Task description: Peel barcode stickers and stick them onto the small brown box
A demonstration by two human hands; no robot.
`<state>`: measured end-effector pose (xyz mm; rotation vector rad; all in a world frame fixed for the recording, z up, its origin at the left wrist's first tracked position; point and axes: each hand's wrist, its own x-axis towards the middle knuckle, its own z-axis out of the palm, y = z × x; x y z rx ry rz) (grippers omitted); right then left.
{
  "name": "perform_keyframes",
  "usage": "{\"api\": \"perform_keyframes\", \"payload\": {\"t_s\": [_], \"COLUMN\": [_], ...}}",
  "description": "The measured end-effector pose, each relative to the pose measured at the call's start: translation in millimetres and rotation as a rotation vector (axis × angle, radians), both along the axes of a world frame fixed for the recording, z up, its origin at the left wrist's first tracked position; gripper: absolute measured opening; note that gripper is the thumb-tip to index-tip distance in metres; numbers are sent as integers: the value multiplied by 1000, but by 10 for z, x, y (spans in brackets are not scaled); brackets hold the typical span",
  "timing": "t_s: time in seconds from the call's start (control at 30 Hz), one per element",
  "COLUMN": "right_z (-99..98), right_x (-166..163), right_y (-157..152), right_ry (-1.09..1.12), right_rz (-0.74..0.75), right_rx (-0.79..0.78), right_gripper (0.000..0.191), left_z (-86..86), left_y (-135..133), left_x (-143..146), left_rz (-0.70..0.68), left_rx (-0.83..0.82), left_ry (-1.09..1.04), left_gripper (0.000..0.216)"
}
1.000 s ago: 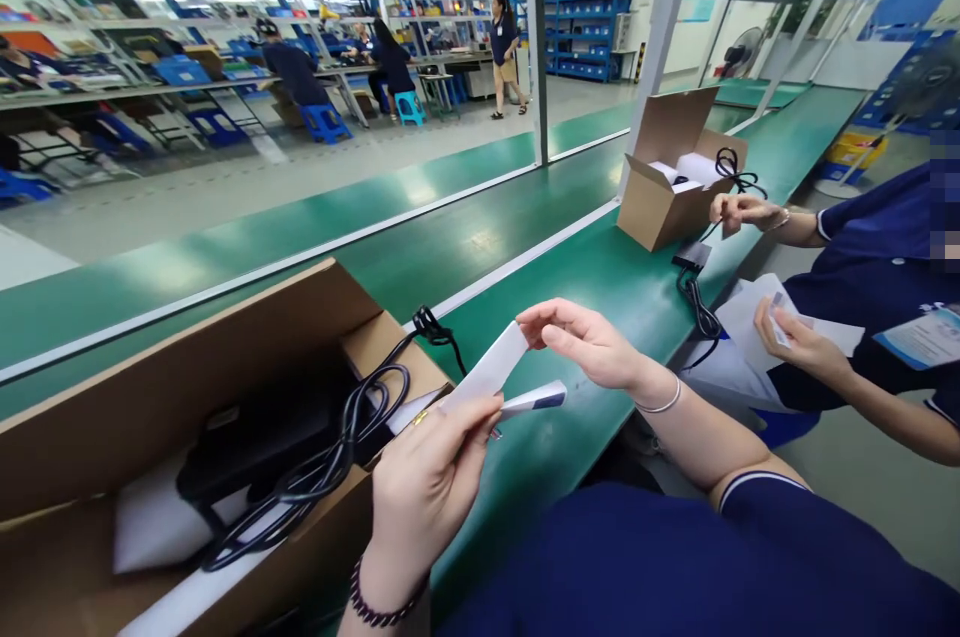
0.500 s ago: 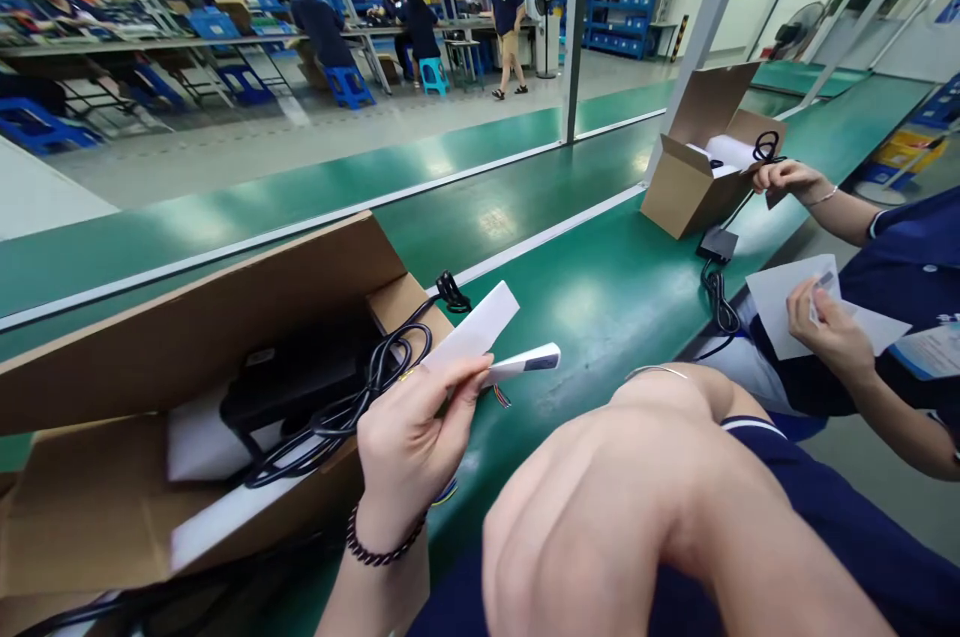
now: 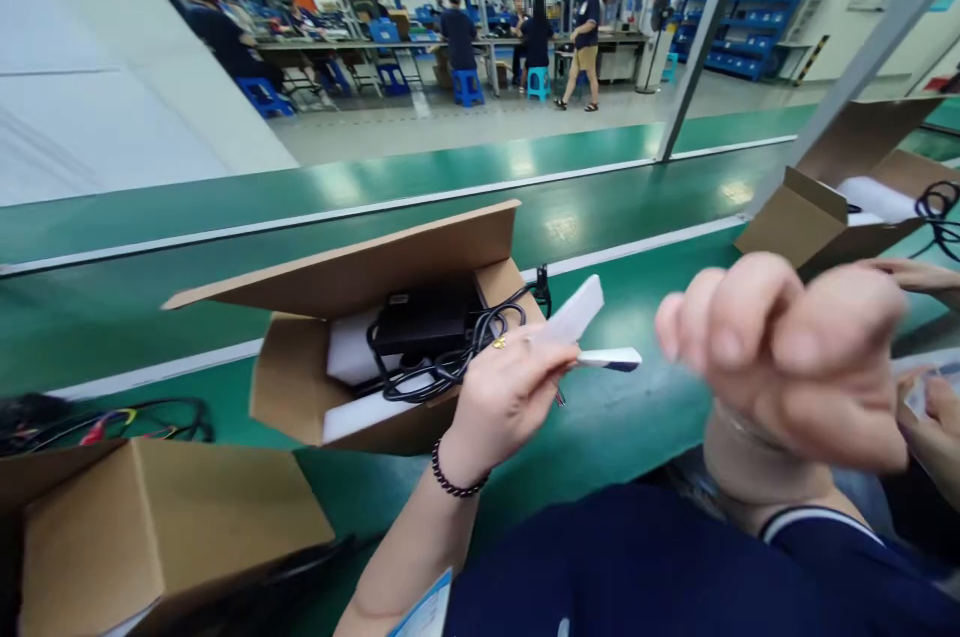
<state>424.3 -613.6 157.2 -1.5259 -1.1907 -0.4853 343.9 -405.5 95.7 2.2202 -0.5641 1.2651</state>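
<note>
head view, forward-down, close over green bench

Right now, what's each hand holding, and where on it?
Left hand pinches the white paper slips by their near ends. Right hand, blurred and loosely curled, holds nothing visible.

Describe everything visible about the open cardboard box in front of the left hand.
The open cardboard box is plain brown, lying on the green conveyor belt with its long lid flap raised behind. Inside, white foam padding cradles a black power adapter with its black cable loosely coiled on top. The left hand hovers by its right edge.
</note>
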Motion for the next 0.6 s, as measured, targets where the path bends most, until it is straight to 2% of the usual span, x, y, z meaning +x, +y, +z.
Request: {"api": "perform_keyframes", "payload": {"t_s": [0.07, 0.1, 0.2, 0.3, 0.37, 0.43, 0.6], "right_z": [43, 36, -53, -120, -127, -121, -139], "right_x": [275, 377, 514, 481, 446, 434, 460], "right_y": [47, 65, 81, 73, 74, 80, 94], "right_ry": [94, 140, 258, 373, 415, 412, 296], "right_rz": [108, 123, 144, 251, 264, 223, 111], "right_rx": [95, 60, -249, -415, -404, -325, -205], "right_gripper": [12, 11, 25, 32, 30, 28, 19], "left_z": [-4, -5, -7, -21, -41, -61, -78], "left_y": [-3, -11, -51, -82, -85, -80, -93], "left_x": [47, 72, 132, 163, 176, 186, 199], "left_rz": [-56, -79, -61, -18, -16, -55, -196], "left_rx": [130, 188, 308, 357, 315, 211, -32], "left_ry": [-101, -141, -200, -192, -162, -102, 47], "left_gripper": [17, 17, 14, 11, 10, 10, 9]}}
